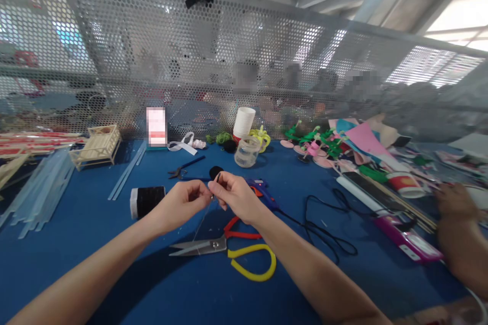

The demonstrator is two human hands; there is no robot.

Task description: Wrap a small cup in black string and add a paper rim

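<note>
My left hand and my right hand meet above the middle of the table, fingertips pinched together. Between them is a small, thin piece that I cannot make out. A black round piece shows just beyond my right fingers; whether it is joined to the held piece I cannot tell. From the fingertips a fine pale strand runs down toward the scissors, which lie partly open, with one red and one yellow handle. A blue glue gun lies behind my right hand. Left of my left hand rests a black spool.
Pliers, a glass jar and stacked white cups stand or lie farther back. Clear strips and a small wooden rack are left. A black cord, a purple power strip and another person's arm are right.
</note>
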